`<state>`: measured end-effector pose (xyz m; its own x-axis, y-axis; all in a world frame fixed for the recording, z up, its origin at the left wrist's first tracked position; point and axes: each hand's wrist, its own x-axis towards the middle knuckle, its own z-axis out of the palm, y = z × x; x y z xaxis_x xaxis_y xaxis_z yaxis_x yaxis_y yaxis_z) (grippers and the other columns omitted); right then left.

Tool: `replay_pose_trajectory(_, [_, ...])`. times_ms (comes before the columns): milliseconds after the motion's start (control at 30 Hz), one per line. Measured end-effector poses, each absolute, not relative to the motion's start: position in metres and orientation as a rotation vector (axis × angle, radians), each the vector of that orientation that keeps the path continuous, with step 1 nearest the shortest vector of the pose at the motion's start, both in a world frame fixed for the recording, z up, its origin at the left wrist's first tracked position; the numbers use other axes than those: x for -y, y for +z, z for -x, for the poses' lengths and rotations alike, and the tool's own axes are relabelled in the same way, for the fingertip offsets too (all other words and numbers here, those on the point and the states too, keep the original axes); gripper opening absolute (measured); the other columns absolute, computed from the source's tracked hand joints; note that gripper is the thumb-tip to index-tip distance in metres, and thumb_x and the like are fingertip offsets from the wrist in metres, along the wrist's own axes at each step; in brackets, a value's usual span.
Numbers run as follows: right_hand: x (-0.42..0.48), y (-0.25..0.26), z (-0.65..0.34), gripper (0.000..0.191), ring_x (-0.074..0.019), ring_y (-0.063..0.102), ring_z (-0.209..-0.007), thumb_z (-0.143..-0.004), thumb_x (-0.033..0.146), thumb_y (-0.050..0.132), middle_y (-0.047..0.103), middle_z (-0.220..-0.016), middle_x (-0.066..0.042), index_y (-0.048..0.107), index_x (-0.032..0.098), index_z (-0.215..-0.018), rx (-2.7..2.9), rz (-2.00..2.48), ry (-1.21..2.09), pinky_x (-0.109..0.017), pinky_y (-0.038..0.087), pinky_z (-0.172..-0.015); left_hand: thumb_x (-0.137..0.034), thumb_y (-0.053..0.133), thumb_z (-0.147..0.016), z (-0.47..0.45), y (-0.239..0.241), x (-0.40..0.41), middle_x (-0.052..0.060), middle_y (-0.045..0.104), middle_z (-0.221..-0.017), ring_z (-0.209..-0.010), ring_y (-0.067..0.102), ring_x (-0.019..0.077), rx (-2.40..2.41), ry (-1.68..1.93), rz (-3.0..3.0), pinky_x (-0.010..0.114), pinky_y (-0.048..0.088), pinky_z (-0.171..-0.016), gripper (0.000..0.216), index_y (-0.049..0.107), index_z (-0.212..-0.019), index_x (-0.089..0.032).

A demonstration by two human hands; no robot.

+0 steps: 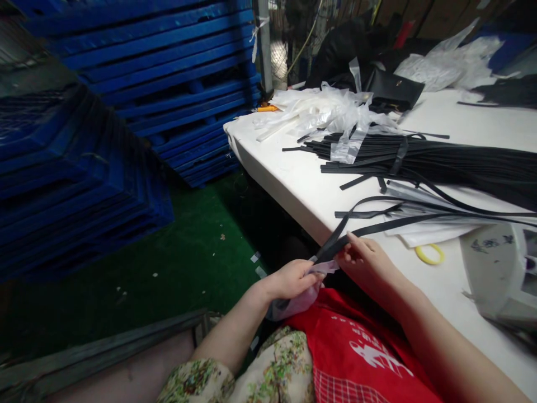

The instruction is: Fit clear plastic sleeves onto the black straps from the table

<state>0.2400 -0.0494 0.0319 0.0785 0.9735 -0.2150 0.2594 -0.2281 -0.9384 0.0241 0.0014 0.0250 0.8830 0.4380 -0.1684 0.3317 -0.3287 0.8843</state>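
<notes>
Just off the table's near edge, my left hand (298, 278) is closed around a clear plastic bag (298, 302) and the ends of some flat black strips (331, 246) at its mouth. Close by on the right, my right hand (363, 258) has its fingers bent against the same strips, pinching them. From my hands the strips run up and to the right over the white table (293, 201). A large bundle of similar black strips (444, 159), bound with a dark band, lies farther back.
Crumpled clear bags (331, 109) and an orange-handled cutter (267, 108) lie at the table's far corner, near a black bag (394, 88). A yellow tape ring (430, 254) sits to the right, beside a white box-like object (495, 263). Blue pallets (168, 61) are stacked left.
</notes>
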Motion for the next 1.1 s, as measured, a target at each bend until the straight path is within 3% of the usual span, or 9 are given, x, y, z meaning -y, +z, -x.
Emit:
replay_pose_trajectory(133, [0.062, 0.045, -0.244, 0.035, -0.0183, 0.061, -0.069, -0.081, 0.053, 0.069, 0.069, -0.078, -0.005, 0.066, 0.019, -0.084, 1.437, 1.571, 1.043, -0.028, 0.047, -0.063, -0.029, 0.044, -0.095, -0.025, 0.021, -0.002, 0.002, 0.066, -0.078, -0.074, 0.06, 0.0153, -0.64, 0.125, -1.917, 0.022, 0.043, -0.068, 0.029, 0.066, -0.083, -0.014])
replay_pose_trajectory(200, [0.065, 0.046, -0.241, 0.034, -0.0184, 0.061, -0.069, -0.082, 0.053, 0.067, 0.069, -0.078, -0.005, 0.066, 0.019, -0.083, 1.479, 1.619, 1.018, -0.029, 0.047, -0.063, -0.028, 0.047, -0.094, -0.026, 0.02, -0.001, 0.004, 0.068, -0.084, -0.079, 0.062, 0.0172, -0.667, 0.151, -1.942, 0.024, 0.045, -0.072, 0.026, 0.068, -0.088, -0.014])
replay_pose_trajectory(333, [0.065, 0.026, -0.23, 0.047, -0.0134, 0.051, -0.049, -0.086, 0.061, 0.057, 0.061, -0.056, -0.002, 0.067, 0.017, -0.073, 1.265, 1.706, 1.249, -0.027, 0.04, -0.05, -0.036, 0.052, -0.094, -0.03, 0.022, 0.007, 0.01, 0.071, -0.103, -0.094, 0.064, 0.0242, -0.732, 0.165, -1.99, 0.031, 0.048, -0.085, 0.031, 0.069, -0.106, -0.014])
replay_pose_trajectory(500, [0.063, 0.008, -0.219, 0.044, -0.0115, 0.054, -0.048, -0.079, 0.059, 0.068, 0.063, -0.057, -0.001, 0.07, 0.015, -0.083, 0.689, 1.293, 1.662, -0.023, 0.044, -0.047, -0.06, 0.07, -0.077, -0.025, 0.029, 0.006, 0.012, 0.068, -0.112, -0.101, 0.062, 0.0264, -0.647, 0.286, -1.856, 0.034, 0.046, -0.092, 0.059, 0.067, -0.113, -0.013])
replay_pose_trajectory(667, [0.065, 0.009, -0.222, 0.037, -0.0118, 0.06, -0.049, -0.076, 0.052, 0.075, 0.067, -0.058, -0.004, 0.071, 0.015, -0.082, 0.455, 1.23, 1.752, -0.019, 0.048, -0.045, -0.081, 0.031, -0.086, -0.004, 0.003, 0.011, 0.01, 0.068, -0.091, -0.083, 0.063, 0.0192, -0.62, 0.278, -1.279, 0.031, 0.049, -0.079, 0.082, 0.07, -0.1, -0.01])
replay_pose_trajectory(833, [0.075, -0.004, -0.224, 0.039, -0.0122, 0.062, -0.05, -0.073, 0.052, 0.078, 0.068, -0.059, -0.005, 0.069, 0.014, -0.078, 0.49, 1.331, 1.754, -0.019, 0.049, -0.046, -0.092, 0.021, -0.075, 0.002, -0.044, 0.064, 0.01, 0.064, -0.075, -0.057, 0.06, 0.0147, -0.562, 0.224, -0.585, 0.026, 0.048, -0.055, 0.1, 0.068, -0.097, -0.006])
replay_pose_trajectory(900, [0.078, -0.01, -0.225, 0.041, -0.0116, 0.061, -0.049, -0.072, 0.053, 0.079, 0.068, -0.059, -0.006, 0.068, 0.014, -0.077, 0.501, 1.37, 1.754, -0.019, 0.048, -0.046, -0.089, 0.041, -0.074, 0.001, -0.052, 0.083, 0.01, 0.065, -0.074, -0.056, 0.06, 0.0136, -0.589, 0.302, -0.546, 0.024, 0.046, -0.053, 0.091, 0.069, -0.096, -0.006])
replay_pose_trajectory(1000, [0.081, -0.014, -0.228, 0.044, -0.0119, 0.06, -0.049, -0.068, 0.056, 0.08, 0.068, -0.058, -0.005, 0.069, 0.014, -0.077, 0.54, 1.421, 1.737, -0.02, 0.049, -0.047, -0.069, 0.07, -0.072, -0.004, -0.052, 0.096, 0.006, 0.065, -0.07, -0.054, 0.058, 0.0105, -0.651, 0.288, -0.611, 0.02, 0.043, -0.052, 0.067, 0.071, -0.096, -0.006])
replay_pose_trajectory(1100, [0.083, -0.012, -0.232, 0.046, -0.0131, 0.059, -0.049, -0.069, 0.06, 0.077, 0.067, -0.058, -0.005, 0.072, 0.015, -0.078, 0.675, 1.49, 1.702, -0.022, 0.047, -0.047, -0.067, 0.065, -0.079, -0.012, -0.05, 0.101, 0.004, 0.063, -0.064, -0.052, 0.056, 0.0091, -0.701, 0.269, -0.65, 0.02, 0.041, -0.051, 0.061, 0.072, -0.09, -0.007])
